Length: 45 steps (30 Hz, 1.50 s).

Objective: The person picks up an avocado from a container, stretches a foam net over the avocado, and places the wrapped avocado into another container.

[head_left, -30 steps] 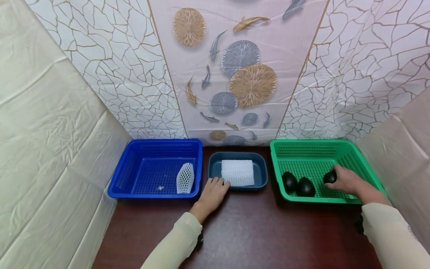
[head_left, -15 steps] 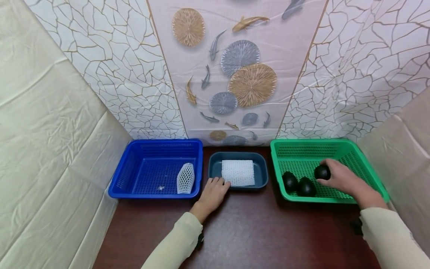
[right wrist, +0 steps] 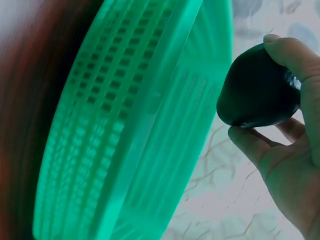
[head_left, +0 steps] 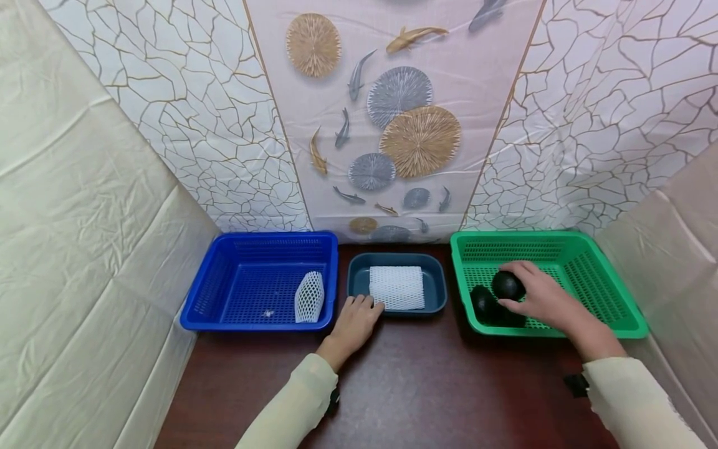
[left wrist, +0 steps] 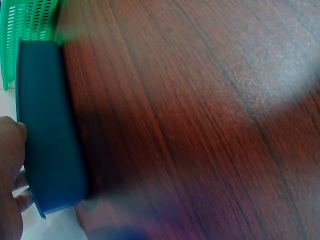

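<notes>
My right hand (head_left: 540, 295) grips a dark avocado (head_left: 507, 285) between thumb and fingers, above the green basket (head_left: 611, 305). In the right wrist view the held avocado (right wrist: 256, 90) is lifted over the basket's rim. Below it lie two more dark avocados (head_left: 481, 302), one partly hidden. My left hand (head_left: 353, 324) rests with loosely bent fingers on the near left rim of the dark blue-grey tray (head_left: 435, 285). Inside that tray lies a flat white foam net (head_left: 396, 288). The left wrist view shows the fingertips at the tray's edge (left wrist: 47, 125).
A blue basket (head_left: 187, 312) stands on the left, holding a white foam net sleeve (head_left: 310, 298) and a small white scrap (head_left: 268, 313). All the containers sit on a dark red-brown table (head_left: 421, 380). Patterned cloth (head_left: 392, 125) covers the back, and cream cloth hangs at both sides.
My right hand has raised the avocado from the green basket's floor and carried it left, over the other two. My left hand has stayed on the tray.
</notes>
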Each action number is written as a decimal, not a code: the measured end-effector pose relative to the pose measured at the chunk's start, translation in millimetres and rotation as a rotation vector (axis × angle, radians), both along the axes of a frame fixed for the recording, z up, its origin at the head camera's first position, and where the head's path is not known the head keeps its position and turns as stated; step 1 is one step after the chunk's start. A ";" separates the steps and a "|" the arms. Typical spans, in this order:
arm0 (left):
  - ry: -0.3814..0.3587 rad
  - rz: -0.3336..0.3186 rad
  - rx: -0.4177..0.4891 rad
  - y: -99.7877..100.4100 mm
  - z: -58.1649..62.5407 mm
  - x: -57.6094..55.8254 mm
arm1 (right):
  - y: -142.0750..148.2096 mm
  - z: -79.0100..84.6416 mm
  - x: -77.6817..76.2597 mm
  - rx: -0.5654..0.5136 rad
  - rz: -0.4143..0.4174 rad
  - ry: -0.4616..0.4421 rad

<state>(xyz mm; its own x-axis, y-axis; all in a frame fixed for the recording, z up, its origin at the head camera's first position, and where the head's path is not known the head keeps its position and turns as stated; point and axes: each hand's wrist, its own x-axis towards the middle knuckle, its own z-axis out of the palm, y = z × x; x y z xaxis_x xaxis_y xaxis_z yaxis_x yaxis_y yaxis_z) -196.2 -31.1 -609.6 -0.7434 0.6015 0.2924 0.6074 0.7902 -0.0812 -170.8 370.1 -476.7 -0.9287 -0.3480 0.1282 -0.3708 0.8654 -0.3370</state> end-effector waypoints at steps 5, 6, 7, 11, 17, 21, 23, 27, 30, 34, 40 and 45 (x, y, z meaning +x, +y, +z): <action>0.005 0.000 0.008 -0.2 -0.2 0.3 | -26.1 -0.4 4.7 -0.010 0.143 0.178; 0.006 0.000 0.007 -0.3 -0.2 0.4 | -31.5 -0.4 5.7 -0.010 0.161 0.193; 0.004 0.001 0.007 -0.3 0.2 0.6 | -36.6 -0.4 6.9 -0.004 0.173 0.201; -0.007 0.001 0.005 -0.2 1.9 1.3 | -55.6 -0.4 13.7 0.021 0.190 0.190; 0.003 -0.005 0.012 -0.1 2.6 1.0 | -79.9 -3.2 23.6 0.061 0.221 0.156; 0.037 -0.014 0.024 -0.9 0.9 0.4 | -94.1 -10.5 29.4 0.093 0.274 0.168; 0.051 -0.018 0.036 -1.3 0.5 0.2 | -101.0 -15.6 31.7 0.111 0.306 0.187; 0.052 -0.018 0.042 -1.6 0.6 -0.3 | -111.7 -28.1 34.5 0.144 0.350 0.205; 0.027 -0.016 0.034 -1.5 0.9 -0.1 | -117.2 -38.3 36.9 0.165 0.364 0.179; -0.001 -0.011 0.021 -1.1 1.3 0.4 | -122.7 -52.1 39.9 0.210 0.367 0.152; -0.017 -0.001 0.004 -1.1 0.5 -0.5 | -127.2 -71.7 45.5 0.258 0.328 0.156; -0.032 0.009 -0.001 -1.2 0.1 -0.9 | -130.1 -86.8 49.7 0.300 0.250 0.136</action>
<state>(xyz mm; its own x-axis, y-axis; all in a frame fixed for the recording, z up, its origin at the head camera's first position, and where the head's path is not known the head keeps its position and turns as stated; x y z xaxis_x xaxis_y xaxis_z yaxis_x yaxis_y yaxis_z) -197.1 -32.3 -609.5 -0.7577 0.5953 0.2675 0.6028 0.7955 -0.0628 -121.1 240.0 -563.5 -0.7923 -0.6016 0.1019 -0.6060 0.7953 -0.0169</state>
